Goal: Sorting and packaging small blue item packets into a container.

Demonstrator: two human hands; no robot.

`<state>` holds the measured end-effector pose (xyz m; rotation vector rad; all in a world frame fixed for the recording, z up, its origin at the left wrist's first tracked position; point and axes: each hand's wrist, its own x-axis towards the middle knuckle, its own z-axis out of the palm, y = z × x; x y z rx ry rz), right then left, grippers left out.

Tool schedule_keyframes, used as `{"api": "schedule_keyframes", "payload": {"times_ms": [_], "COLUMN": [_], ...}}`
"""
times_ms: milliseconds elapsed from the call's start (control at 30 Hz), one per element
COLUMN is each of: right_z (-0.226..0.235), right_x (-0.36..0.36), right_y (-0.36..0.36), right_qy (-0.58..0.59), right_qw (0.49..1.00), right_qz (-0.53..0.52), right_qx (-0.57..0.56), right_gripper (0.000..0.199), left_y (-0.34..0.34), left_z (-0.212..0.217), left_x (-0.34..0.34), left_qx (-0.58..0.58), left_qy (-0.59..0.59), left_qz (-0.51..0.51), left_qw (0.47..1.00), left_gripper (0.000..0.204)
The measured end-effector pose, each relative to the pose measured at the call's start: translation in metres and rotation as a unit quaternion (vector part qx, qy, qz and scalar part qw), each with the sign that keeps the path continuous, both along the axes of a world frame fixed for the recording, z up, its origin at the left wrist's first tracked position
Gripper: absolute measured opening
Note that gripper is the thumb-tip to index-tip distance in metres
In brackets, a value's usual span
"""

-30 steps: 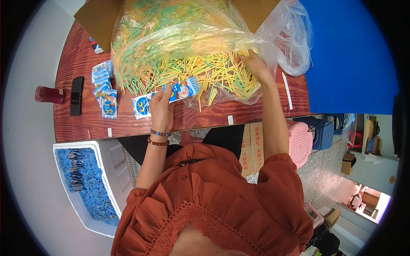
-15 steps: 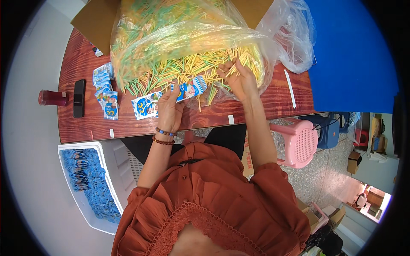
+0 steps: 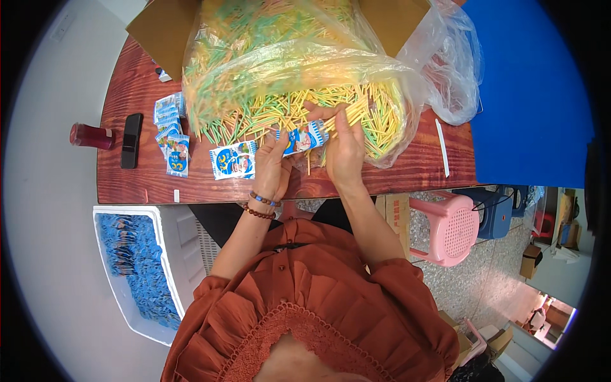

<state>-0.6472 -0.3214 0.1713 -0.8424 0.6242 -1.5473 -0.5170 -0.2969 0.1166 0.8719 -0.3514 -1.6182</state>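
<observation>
L hand [image 3: 273,167]: grasps blue-white packet [image 3: 304,139] by its left end, thumb on top.
R hand [image 3: 345,151]: pinches a few thin yellow sticks [image 3: 354,116] btwn thumb & fingers; is just beside packet's right end, can't tell if touching.
Packet in hand: held over red-brown wood table [image 3: 398,183], nr front edge, btwn both hands; slants, w/ right end farther from body than left.
L wrist: wears 2 beaded bracelets [image 3: 265,200], one brown, one w/ some blue.
Stick pile [image 3: 254,120]: yellow, green & some orange pcs, lying loose at mouth of big clear bag [image 3: 280,56]; sits just past both hands.
Cardboard flaps [image 3: 160,39]: stand either side of bag.
Loose packet [image 3: 233,160]: lies flat on table, left of L hand.
Packet row [image 3: 170,135]: overlaps, farther left, same blue-white kind.
Phone [image 3: 130,141]: dark, lies left of row; red container [image 3: 93,135] just beyond, at table's left edge.
Table's right: crumpled clear bag [image 3: 455,73], white strip [image 3: 442,148].
Floor level, left: white foam box [image 3: 175,237] w/ many blue packets [image 3: 147,286] in it.
Floor, right: pink stool [image 3: 457,230], blue stool [image 3: 493,215] nr it.
</observation>
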Motion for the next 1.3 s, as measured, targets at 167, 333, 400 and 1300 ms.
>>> {"api": "schedule_keyframes", "payload": {"times_ms": [167,333,400,1300], "right_z": [0.000,0.004,-0.009,0.011], "right_x": [0.011,0.026,0.025,0.039], "right_y": [-0.005,-0.005,-0.007,-0.018], "right_qy": [0.176,0.263,0.208,0.222], "right_qw": [0.981,0.960,0.976,0.972], "right_qz": [-0.077,-0.085,-0.061,0.057], "right_qx": [-0.028,-0.035,-0.016,-0.044], "right_gripper": [0.040,0.043,0.041,0.039], "left_y": [0.001,0.001,0.001,-0.028], "left_z": [0.006,0.010,0.011,0.016], "left_x": [-0.004,-0.005,-0.009,0.009], "left_qx": [-0.010,-0.017,-0.012,-0.086], "left_qy": [0.031,0.027,0.038,0.254], "left_qz": [-0.003,0.044,0.055,0.115], "left_qw": [0.999,0.999,0.998,0.957], "left_gripper": [0.015,0.024,0.023,0.026]}}
